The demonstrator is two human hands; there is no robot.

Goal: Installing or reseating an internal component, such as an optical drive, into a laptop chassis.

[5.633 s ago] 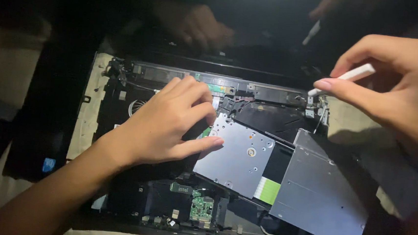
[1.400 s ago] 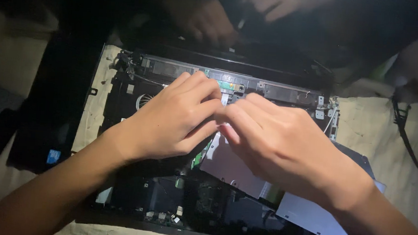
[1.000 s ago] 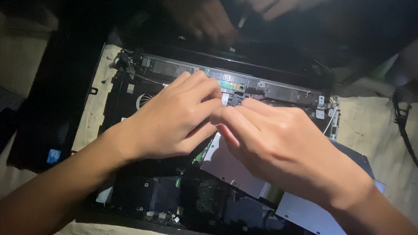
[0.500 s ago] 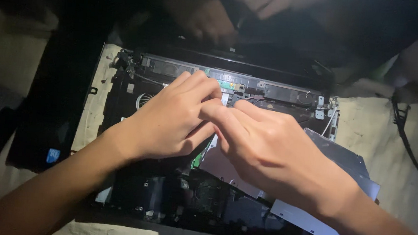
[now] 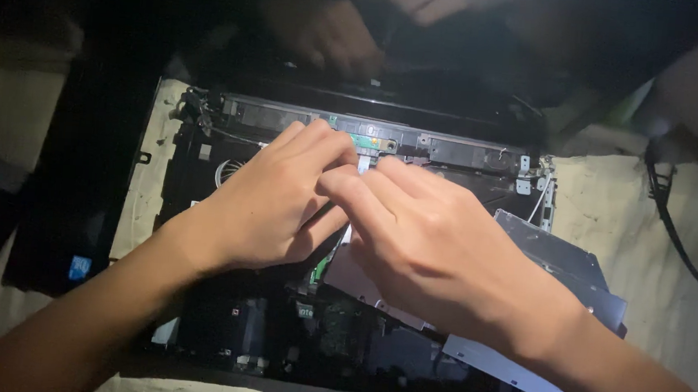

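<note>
Head view: dark room, beige cloth (image 5: 610, 206) covers the surface, black cable (image 5: 674, 235) at right. Opened laptop chassis (image 5: 187, 291) lies on the cloth, boards exposed, silver drive (image 5: 557, 260) tilted out at its right side. My left hand (image 5: 266, 207) and right hand (image 5: 435, 251) rest on the chassis centre, fingers loosely curled, fingertips meeting; can't tell whether they pinch anything. Another person's hand (image 5: 327, 35) sits beyond the far edge.

Counter: covered by a pale cloth (image 5: 610, 206).
Centre: an opened laptop base (image 5: 273, 338) lies flat on the cloth.
Left: a black panel (image 5: 78, 202) lies beside the base, overlapping the cloth's edge.
Right: a black cable (image 5: 674, 235) runs across the cloth.
</note>
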